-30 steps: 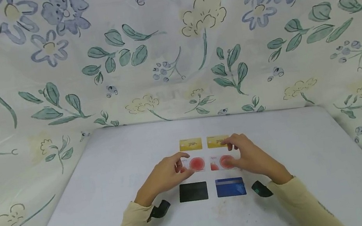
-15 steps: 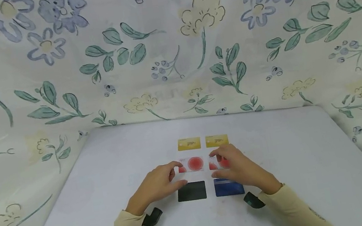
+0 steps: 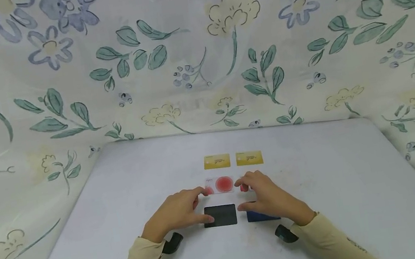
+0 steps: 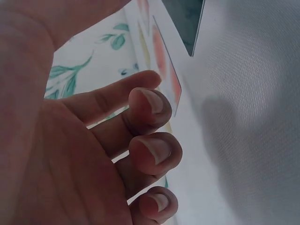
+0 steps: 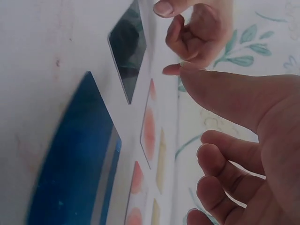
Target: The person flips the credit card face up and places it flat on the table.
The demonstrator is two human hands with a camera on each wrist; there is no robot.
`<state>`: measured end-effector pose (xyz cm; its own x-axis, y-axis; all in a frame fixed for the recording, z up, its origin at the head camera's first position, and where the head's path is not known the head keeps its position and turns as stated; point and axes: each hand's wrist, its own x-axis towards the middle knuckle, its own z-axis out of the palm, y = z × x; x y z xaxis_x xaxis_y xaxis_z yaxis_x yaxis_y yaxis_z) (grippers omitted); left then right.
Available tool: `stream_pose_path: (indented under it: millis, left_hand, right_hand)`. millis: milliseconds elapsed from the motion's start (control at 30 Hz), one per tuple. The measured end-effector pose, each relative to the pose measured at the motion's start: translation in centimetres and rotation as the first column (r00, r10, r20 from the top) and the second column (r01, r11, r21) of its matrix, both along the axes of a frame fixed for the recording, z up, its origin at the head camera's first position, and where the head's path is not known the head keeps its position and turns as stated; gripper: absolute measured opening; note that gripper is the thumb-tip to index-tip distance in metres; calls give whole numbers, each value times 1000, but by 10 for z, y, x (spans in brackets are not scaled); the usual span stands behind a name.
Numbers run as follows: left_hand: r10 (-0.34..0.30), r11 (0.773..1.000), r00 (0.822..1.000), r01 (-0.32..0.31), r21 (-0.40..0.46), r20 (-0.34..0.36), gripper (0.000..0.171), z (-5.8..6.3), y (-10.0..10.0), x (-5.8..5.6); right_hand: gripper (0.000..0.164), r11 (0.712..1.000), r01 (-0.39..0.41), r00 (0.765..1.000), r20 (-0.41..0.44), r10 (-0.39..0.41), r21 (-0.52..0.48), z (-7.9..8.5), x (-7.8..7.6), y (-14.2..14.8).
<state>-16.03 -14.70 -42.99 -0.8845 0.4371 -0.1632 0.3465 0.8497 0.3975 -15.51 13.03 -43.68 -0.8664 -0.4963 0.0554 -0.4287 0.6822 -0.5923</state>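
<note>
Six flat cards would exceed neat listing, so by rows: a black card (image 3: 223, 216) and a blue card (image 3: 263, 216) lie nearest me, and behind them are two white cards with red circles, the left one (image 3: 223, 184) in plain sight. My left hand (image 3: 175, 211) hovers at the left edges of the black card and the left white card, thumb over the black card's corner. Over the right white card (image 3: 244, 188) and the blue card is my right hand (image 3: 271, 198), covering parts of both. Both hands have loosely bent, parted fingers and hold nothing.
Two yellow cards, left (image 3: 216, 161) and right (image 3: 249, 158), form the far row on the white table (image 3: 149, 170). A flowered cloth (image 3: 198, 72) hangs behind the table. Dark wrist-worn devices, left (image 3: 173, 243) and right (image 3: 286, 233), sit below the hands.
Both hands have drawn back toward me and a little to the left. The right hand has left the right yellow card and now overlaps the blue one. The cards keep their arrangement.
</note>
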Motion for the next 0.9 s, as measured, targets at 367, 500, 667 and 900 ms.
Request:
stream_pose_path:
  millis: [367,500,667,900]
  left_hand:
    - [-15,999,999,16,-45,28,62,-2,1,-1]
    - [-18,998,999,21,-58,44,56,-2,1,0]
    - [-45,997,999,45,-61,5,48,-1,0,1]
    - [-72,996,997,71,-53,-16,44,-4,-2,0]
  right_hand:
    - [52,998,-51,999,-11,51,46,-12,3,-9]
    - [52,994,-47,999,5,47,97,-17,4,-14]
    - [53,991,-35,999,19,33,129,-21,4,-17]
    - [52,989,-27,1000,12,25,148,-25,5,-18]
